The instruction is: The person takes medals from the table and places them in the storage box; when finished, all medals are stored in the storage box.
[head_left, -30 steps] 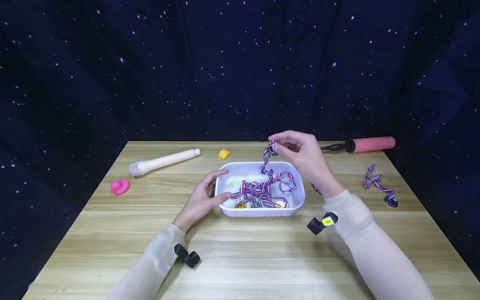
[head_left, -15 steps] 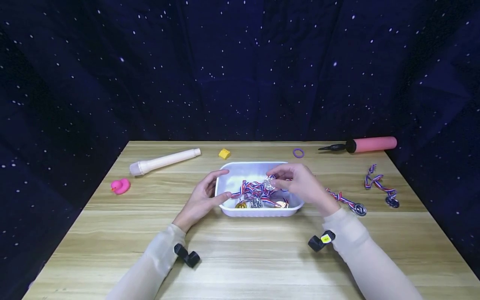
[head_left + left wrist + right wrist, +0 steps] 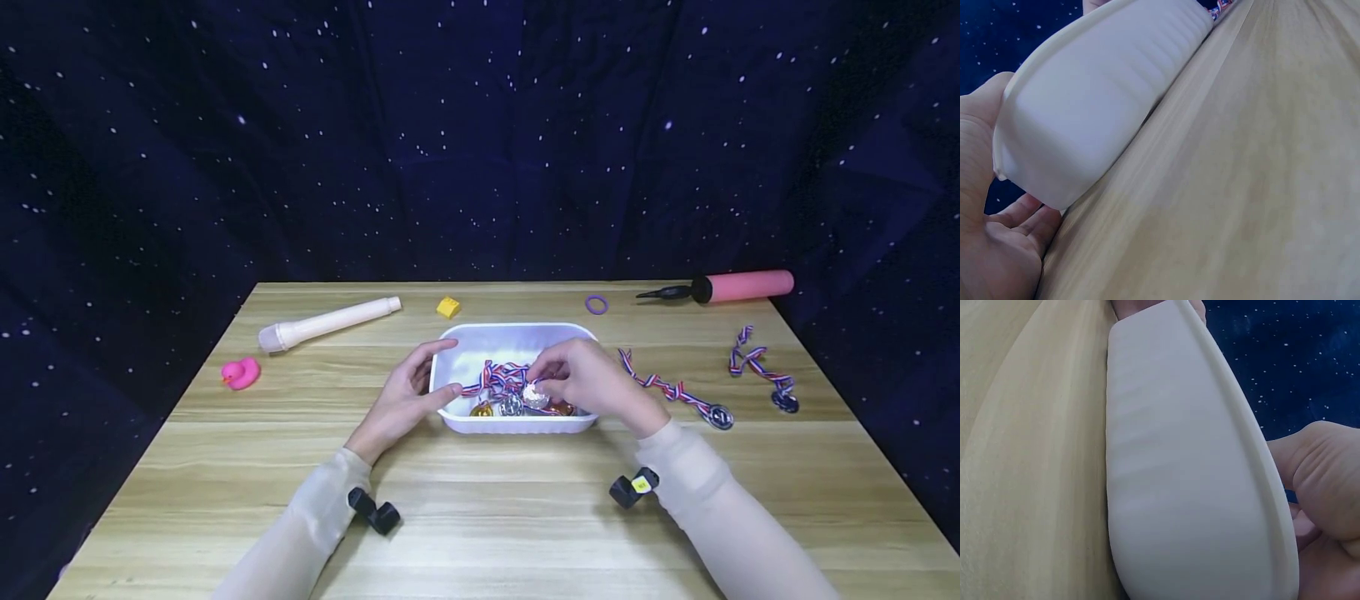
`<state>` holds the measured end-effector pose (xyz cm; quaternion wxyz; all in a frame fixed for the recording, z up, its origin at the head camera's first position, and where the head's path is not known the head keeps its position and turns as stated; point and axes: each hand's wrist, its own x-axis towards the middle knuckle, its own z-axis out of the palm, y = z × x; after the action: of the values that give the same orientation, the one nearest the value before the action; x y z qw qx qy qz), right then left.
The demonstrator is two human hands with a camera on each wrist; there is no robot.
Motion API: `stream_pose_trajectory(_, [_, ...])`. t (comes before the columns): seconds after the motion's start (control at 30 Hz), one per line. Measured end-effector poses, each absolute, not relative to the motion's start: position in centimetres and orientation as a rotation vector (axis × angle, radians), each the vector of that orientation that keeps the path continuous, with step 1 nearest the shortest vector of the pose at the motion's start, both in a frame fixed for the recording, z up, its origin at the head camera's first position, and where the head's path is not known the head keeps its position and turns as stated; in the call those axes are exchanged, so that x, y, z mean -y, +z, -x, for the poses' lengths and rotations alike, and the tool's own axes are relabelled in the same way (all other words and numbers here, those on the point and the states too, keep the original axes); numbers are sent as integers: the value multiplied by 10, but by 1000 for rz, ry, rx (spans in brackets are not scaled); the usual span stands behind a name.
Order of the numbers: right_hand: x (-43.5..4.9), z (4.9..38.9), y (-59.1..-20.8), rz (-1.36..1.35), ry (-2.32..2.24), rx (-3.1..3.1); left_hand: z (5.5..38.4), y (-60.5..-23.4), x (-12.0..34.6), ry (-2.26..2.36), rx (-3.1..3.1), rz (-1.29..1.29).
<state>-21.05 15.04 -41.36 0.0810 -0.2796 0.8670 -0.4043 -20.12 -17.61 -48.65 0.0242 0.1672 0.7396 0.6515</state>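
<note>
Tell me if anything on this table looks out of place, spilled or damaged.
Nothing looks spilled or broken. Only mildly odd: a silver medal and a darker medal lie on the table outside the white tub that holds other medals, their ribbons twisted rather than flat.

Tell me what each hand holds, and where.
The left hand grips the white tub at its left end; the right hand pinches a silver medal by its disc.
</note>
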Motion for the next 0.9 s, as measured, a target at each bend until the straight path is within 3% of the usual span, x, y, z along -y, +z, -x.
stream_pose_trajectory(0.3, [-158,206,-393,883,-1085,-2746,200,-486,176,2000,-2304,-493])
stream_pose_trajectory(0.9, [-227,202,-346,862,-1831,-2808,201,-487,176,2000,-2299,-503])
